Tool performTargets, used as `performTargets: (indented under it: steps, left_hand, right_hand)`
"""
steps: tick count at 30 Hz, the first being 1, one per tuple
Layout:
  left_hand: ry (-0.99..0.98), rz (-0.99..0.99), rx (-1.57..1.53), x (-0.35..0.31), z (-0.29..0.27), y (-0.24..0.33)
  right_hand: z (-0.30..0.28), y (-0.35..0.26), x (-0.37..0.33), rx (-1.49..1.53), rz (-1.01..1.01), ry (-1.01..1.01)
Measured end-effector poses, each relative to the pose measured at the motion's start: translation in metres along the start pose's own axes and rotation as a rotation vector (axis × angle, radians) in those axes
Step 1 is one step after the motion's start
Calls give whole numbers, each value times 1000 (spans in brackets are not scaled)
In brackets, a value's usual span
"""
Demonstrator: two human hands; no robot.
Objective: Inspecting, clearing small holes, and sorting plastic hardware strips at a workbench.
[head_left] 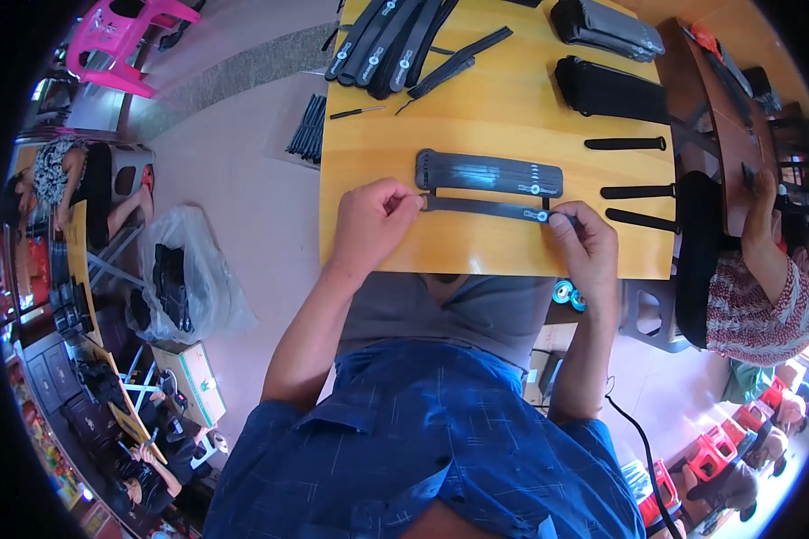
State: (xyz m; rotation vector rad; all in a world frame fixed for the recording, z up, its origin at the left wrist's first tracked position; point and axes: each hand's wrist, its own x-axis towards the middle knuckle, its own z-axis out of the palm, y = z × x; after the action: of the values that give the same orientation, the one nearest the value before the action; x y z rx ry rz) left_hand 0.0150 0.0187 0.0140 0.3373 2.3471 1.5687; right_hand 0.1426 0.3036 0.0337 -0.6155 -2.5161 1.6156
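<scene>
A dark grey flat strap (487,208) with a pale printed mark near its right end is stretched across the near part of the yellow wooden table (368,153). My left hand (375,225) pinches its left end between thumb and fingers. At the other end, my right hand (586,244) grips it between thumb and forefinger. Just beyond lies a neat stack of similar straps (485,172), parallel to the held one. Short black straps (636,191) lie spaced apart to the right of my right hand.
Long strap bundles (395,49), a folded strap (463,65) and a thin dark tool (357,113) lie at the far left. Black strap bundles (611,90) sit at the far right. A plastic bag of dark strips (308,128) adjoins the left edge. Another person's arm (762,238) is at right.
</scene>
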Motion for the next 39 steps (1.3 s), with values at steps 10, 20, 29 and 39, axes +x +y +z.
performTargets:
  steps: [10,20,29,39]
  left_hand:
    - [-24,-123,89,22,0,5]
    - [-54,-153,211,26,-1,11]
    - [-45,-147,222,28,0,13]
    - [-40,-126,246,30,-1,14]
  right_hand:
    - [11,13,22,230,1,105]
    - [15,20,24,284,8,145]
    - [18,17,25,212,21,169]
    - [19,15,26,169,45,168]
